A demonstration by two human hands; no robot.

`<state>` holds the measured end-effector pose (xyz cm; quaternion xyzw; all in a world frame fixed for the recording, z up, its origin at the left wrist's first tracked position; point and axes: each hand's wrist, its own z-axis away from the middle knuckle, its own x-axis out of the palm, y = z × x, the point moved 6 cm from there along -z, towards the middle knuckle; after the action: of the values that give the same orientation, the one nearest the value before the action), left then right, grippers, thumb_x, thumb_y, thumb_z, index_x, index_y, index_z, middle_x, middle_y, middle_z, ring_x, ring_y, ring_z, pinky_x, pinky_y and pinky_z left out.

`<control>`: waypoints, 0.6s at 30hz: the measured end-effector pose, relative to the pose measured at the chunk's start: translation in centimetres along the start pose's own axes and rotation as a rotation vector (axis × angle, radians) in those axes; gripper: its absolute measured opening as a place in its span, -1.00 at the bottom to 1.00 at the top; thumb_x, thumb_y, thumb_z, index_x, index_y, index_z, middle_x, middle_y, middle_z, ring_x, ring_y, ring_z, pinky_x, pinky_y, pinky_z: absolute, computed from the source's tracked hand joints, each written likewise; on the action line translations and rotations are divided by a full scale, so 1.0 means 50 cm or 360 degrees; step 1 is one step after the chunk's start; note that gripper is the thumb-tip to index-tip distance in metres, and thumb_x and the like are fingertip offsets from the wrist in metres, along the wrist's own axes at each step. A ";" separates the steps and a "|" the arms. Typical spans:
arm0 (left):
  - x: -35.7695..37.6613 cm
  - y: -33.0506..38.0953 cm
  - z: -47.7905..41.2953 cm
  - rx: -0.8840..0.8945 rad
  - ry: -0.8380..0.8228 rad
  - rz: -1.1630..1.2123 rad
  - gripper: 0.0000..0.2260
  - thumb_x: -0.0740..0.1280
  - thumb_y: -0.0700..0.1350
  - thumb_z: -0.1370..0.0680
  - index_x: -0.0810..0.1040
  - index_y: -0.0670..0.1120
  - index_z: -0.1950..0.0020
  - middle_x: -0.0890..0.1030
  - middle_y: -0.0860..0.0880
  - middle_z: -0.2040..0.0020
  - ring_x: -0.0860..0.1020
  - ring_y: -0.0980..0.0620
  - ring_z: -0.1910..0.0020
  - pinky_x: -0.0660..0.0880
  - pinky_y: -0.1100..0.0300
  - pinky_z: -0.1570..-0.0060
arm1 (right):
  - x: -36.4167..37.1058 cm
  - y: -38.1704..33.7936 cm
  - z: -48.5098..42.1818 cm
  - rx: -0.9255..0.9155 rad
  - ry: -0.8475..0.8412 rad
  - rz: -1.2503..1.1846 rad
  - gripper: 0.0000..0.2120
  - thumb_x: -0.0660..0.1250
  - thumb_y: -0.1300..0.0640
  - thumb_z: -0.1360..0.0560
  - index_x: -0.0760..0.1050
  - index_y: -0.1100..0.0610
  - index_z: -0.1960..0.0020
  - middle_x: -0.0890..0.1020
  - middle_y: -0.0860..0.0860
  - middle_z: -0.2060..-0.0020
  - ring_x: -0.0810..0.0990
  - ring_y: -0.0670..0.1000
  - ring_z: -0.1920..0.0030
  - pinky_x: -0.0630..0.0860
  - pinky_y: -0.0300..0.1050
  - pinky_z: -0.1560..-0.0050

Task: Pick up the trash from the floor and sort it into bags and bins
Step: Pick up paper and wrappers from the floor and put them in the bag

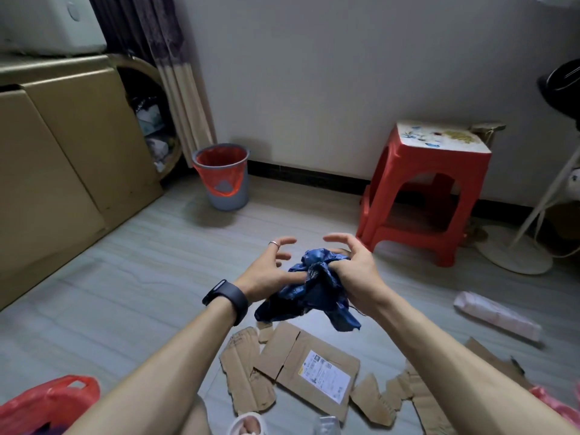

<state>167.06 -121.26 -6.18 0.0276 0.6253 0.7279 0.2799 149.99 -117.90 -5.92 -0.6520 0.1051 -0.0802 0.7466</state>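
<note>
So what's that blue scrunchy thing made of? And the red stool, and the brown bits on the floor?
The blue thing looks like thin plastic film, perhaps a bag: slightly shiny and crumpled into sharp folds. The red stool looks like hard moulded plastic, smooth and glossy. The brown bits are cardboard: matte, with torn ragged edges.

The corner crops the red bag [53, 400]; the shipping label [324, 376] is illegible.

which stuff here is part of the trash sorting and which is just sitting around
Part of the job: blue bag, gripped by the right hand, left hand against it; torn cardboard; pink packet; lined bin; red bag.
Just lying about: red stool; fan stand; cabinet.
</note>
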 end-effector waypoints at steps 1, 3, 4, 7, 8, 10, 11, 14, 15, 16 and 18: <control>0.007 -0.003 0.002 -0.0046 -0.0129 0.0195 -0.46 0.50 -0.10 -0.46 0.39 0.05 -0.38 0.57 -0.11 -0.21 0.58 -0.08 -0.16 0.53 0.08 -0.13 | 0.003 -0.003 0.002 0.0032 -0.0046 -0.0137 -0.47 0.17 0.54 -0.37 0.64 -0.01 0.02 0.70 0.20 0.07 0.70 0.24 0.08 0.67 0.19 0.08; 0.021 -0.005 0.015 -0.0145 -0.0401 0.0613 -0.49 0.43 -0.02 -0.48 0.43 -0.03 -0.40 0.63 -0.17 -0.20 0.62 -0.15 -0.16 0.56 0.02 -0.13 | 0.009 -0.019 0.009 0.0025 -0.0067 -0.0260 -0.52 0.16 0.58 -0.40 0.68 0.14 0.05 0.71 0.23 0.06 0.71 0.21 0.11 0.68 0.08 0.13; 0.026 -0.007 0.017 -0.0178 -0.0522 0.0682 -0.53 0.38 0.04 -0.50 0.46 -0.05 -0.39 0.63 -0.17 -0.21 0.61 -0.17 -0.18 0.56 0.00 -0.14 | 0.009 -0.025 0.011 -0.0007 -0.0050 -0.0276 -0.58 0.18 0.58 -0.41 0.69 0.19 0.09 0.71 0.20 0.05 0.72 0.18 0.11 0.68 -0.01 0.17; 0.028 -0.021 0.007 -0.0278 -0.0508 0.0668 -0.44 0.41 0.28 -0.44 0.53 0.01 -0.34 0.60 -0.17 -0.26 0.57 -0.20 -0.24 0.49 -0.16 -0.24 | 0.010 -0.032 0.008 -0.0130 -0.0046 -0.0137 -0.60 0.24 0.55 -0.42 0.72 0.14 0.23 0.63 0.02 -0.10 0.68 0.02 -0.02 0.65 -0.13 0.08; 0.023 -0.022 0.003 -0.0284 -0.0410 0.0660 -0.37 0.48 0.30 -0.36 0.54 -0.01 -0.31 0.61 -0.17 -0.24 0.58 -0.19 -0.23 0.47 -0.20 -0.26 | 0.014 -0.029 0.007 -0.0170 -0.0073 -0.0003 -0.56 0.24 0.53 -0.42 0.72 0.08 0.26 0.61 0.00 -0.14 0.67 -0.02 -0.06 0.64 -0.13 0.00; 0.008 -0.026 -0.001 -0.0269 -0.0216 0.0632 -0.38 0.61 0.17 -0.26 0.59 -0.07 -0.22 0.66 -0.17 -0.14 0.63 -0.15 -0.13 0.53 -0.17 -0.19 | 0.024 -0.010 0.008 -0.0118 -0.0194 0.0173 -0.57 0.22 0.52 -0.41 0.72 0.09 0.23 0.63 0.06 -0.14 0.67 -0.01 -0.04 0.63 -0.13 -0.01; 0.000 -0.028 0.000 -0.0258 -0.0168 0.0603 -0.48 0.62 0.06 -0.28 0.61 -0.09 -0.16 0.68 -0.17 -0.08 0.65 -0.15 -0.05 0.56 -0.12 -0.11 | 0.029 0.002 0.012 -0.0012 -0.0291 0.0180 -0.62 0.21 0.51 -0.42 0.71 0.15 0.18 0.66 0.09 -0.11 0.68 0.01 0.03 0.62 -0.11 0.06; -0.019 -0.018 0.001 -0.0174 -0.0080 0.0606 -0.85 0.47 -0.27 -0.45 0.64 -0.15 0.01 0.69 -0.20 0.07 0.65 -0.14 0.16 0.56 -0.04 0.07 | 0.037 0.008 0.032 0.0270 -0.0591 0.0100 -0.72 0.26 0.32 -0.47 0.65 0.12 -0.07 0.68 0.04 0.08 0.64 0.00 0.17 0.54 -0.07 0.24; -0.025 -0.011 0.000 -0.0133 -0.0023 0.0663 -0.87 0.41 -0.36 -0.47 0.63 -0.17 0.04 0.69 -0.20 0.11 0.65 -0.10 0.23 0.58 0.02 0.16 | 0.033 0.008 0.033 0.0323 -0.0627 0.0061 -0.71 0.31 0.16 -0.48 0.61 0.00 -0.18 0.66 0.01 0.00 0.63 0.03 0.07 0.54 -0.02 0.20; -0.029 -0.005 0.001 -0.0089 0.0041 0.0716 -0.83 0.36 -0.43 -0.48 0.62 -0.19 0.07 0.68 -0.19 0.14 0.65 -0.07 0.26 0.60 0.08 0.24 | 0.029 0.009 0.030 0.0367 -0.0650 0.0029 -0.62 0.38 -0.02 -0.47 0.53 -0.15 -0.28 0.61 -0.04 -0.11 0.61 0.08 -0.07 0.56 0.06 0.11; -0.035 0.008 0.004 0.0048 0.0179 0.0613 -0.79 0.38 -0.45 -0.45 0.62 -0.16 0.10 0.67 -0.12 0.13 0.65 -0.02 0.19 0.61 0.17 0.21 | 0.029 0.014 0.028 0.0461 -0.0698 -0.0068 -0.43 0.45 -0.24 -0.41 0.38 -0.30 -0.38 0.52 -0.09 -0.25 0.58 0.20 -0.22 0.56 0.27 -0.07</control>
<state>168.47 -121.88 -5.24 0.1103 0.6340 0.7589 0.0997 151.75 -116.85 -6.52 -0.5423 -0.0856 0.0329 0.8352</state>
